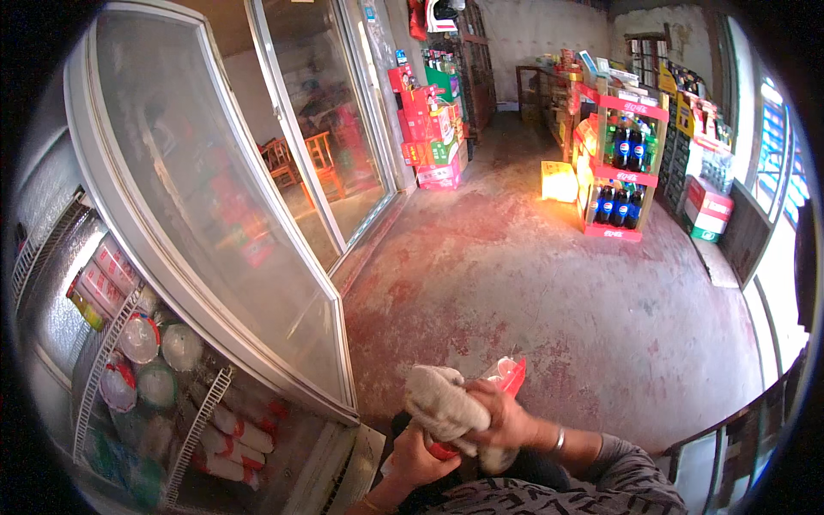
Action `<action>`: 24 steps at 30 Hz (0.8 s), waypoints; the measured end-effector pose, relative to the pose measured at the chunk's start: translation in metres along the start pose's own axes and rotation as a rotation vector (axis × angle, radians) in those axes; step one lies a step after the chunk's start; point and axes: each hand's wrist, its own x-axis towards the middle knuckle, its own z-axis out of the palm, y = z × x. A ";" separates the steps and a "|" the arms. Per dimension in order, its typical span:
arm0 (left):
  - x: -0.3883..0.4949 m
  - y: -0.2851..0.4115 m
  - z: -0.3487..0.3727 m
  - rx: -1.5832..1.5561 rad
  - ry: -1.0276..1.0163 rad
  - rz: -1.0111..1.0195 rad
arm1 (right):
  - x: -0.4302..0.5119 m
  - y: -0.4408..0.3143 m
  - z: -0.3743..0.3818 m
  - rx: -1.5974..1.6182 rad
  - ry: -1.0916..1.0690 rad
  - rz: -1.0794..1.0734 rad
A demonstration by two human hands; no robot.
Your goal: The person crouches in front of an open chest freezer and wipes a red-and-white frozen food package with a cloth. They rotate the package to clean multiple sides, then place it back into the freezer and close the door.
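Low in the middle of the head view, my right hand (501,415) is closed on a greyish-white cloth (444,399) that looks fluffy. My left hand (418,456), just below and left of it, grips a red and clear package (508,376), perhaps of plastic. The package passes behind the cloth and my right hand, and its far end sticks out beyond them. Cloth and package touch, and part of the cloth hangs below my right hand. What exactly the package holds cannot be told. A metal bracelet circles my right wrist.
An open glass door (225,193) stands at the left, beside wire shelves (103,360) with wrapped packs. Stacked cartons (428,129) line the wall beyond. Further right are a red drink rack (621,174) with bottles, a yellow box (558,181) and a red-white-green carton (708,209).
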 end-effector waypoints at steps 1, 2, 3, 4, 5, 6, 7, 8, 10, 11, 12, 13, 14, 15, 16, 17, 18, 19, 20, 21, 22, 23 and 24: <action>-0.002 -0.004 0.000 0.021 0.026 0.053 | -0.003 -0.010 0.012 -0.112 0.042 -0.060; -0.003 -0.010 0.000 0.041 0.053 0.104 | -0.002 -0.016 0.018 -0.125 0.063 -0.082; -0.004 -0.014 0.000 0.059 0.084 0.152 | -0.003 -0.019 0.023 -0.136 0.074 -0.115; -0.007 -0.018 -0.001 0.060 0.055 0.146 | -0.005 -0.021 0.026 -0.130 0.081 -0.150; -0.008 -0.021 -0.002 0.060 0.027 0.140 | -0.005 -0.019 0.026 -0.141 0.049 -0.147; -0.012 -0.021 0.000 0.070 0.058 0.154 | -0.006 -0.016 0.025 -0.148 0.041 -0.149; -0.014 -0.022 0.001 0.037 0.082 0.157 | -0.006 -0.011 0.024 -0.163 0.028 -0.157; -0.016 -0.021 0.002 0.044 0.145 0.200 | -0.004 -0.003 0.021 -0.214 0.030 -0.145; -0.017 -0.019 0.006 -0.089 0.149 0.111 | -0.002 0.017 0.012 -0.319 0.093 -0.089; -0.017 -0.017 0.008 -0.172 0.147 0.052 | -0.002 0.030 0.006 -0.370 0.122 -0.084; -0.018 -0.016 0.008 -0.158 0.149 0.071 | -0.001 0.043 0.002 -0.398 0.191 0.049; -0.018 -0.014 0.009 -0.136 0.138 0.119 | 0.001 0.058 -0.005 -0.438 0.250 0.179; -0.020 -0.012 0.010 -0.120 0.116 0.121 | -0.001 0.072 -0.012 -0.453 0.333 0.238; -0.019 -0.011 0.010 -0.143 0.096 0.128 | -0.001 0.086 -0.020 -0.591 0.346 0.292; -0.023 -0.009 0.010 0.033 0.091 0.175 | -0.005 0.097 -0.028 -0.546 0.334 0.375; -0.023 -0.008 0.011 0.063 0.059 0.205 | -0.008 0.106 -0.035 -0.504 0.295 0.531; -0.025 -0.006 0.013 0.095 0.027 0.234 | -0.012 0.111 -0.040 -0.474 0.293 0.532; -0.025 -0.004 0.015 0.125 -0.032 0.222 | -0.014 0.116 -0.043 -0.448 0.286 0.556; -0.027 -0.003 0.018 0.095 -0.118 0.173 | -0.015 0.118 -0.046 -0.428 0.281 0.578; -0.027 -0.001 0.022 0.132 -0.129 0.252 | -0.015 0.119 -0.048 -0.451 0.236 0.597; -0.027 0.001 0.028 0.165 -0.158 0.307 | -0.014 0.118 -0.050 -0.482 0.193 0.611; -0.028 0.003 0.033 0.188 -0.171 0.369 | -0.012 0.115 -0.050 -0.521 0.132 0.641; -0.027 0.004 0.040 0.214 -0.245 0.401 | -0.009 0.112 -0.050 -0.535 0.052 0.638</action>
